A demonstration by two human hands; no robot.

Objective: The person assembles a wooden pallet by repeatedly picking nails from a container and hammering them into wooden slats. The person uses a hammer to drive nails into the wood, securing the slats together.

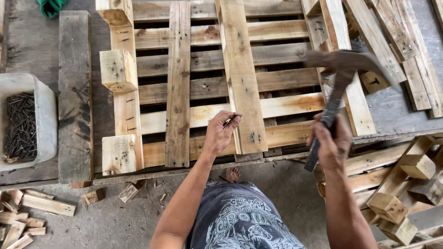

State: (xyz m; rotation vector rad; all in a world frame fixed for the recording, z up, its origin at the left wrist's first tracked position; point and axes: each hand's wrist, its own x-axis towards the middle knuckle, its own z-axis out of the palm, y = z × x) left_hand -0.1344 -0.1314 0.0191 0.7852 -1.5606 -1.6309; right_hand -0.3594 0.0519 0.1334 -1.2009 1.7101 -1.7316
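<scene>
A wooden pallet (203, 87) lies flat on a workbench in front of me. My left hand (220, 133) pinches a nail (231, 120) upright against the near end of a pale loose board (242, 78) laid lengthwise across the slats. My right hand (330, 144) grips the handle of a claw hammer (344, 69), raised above the pallet's right side with its head blurred. Short wooden blocks (118, 70) are nailed along the pallet's left runner.
A white tub of dark nails (20, 123) stands at the left on the bench. A grey plank (74, 92) lies beside it. More boards (392, 41) and stacked pallet parts (397, 193) lie at right. Wood offcuts (27, 216) litter the concrete floor.
</scene>
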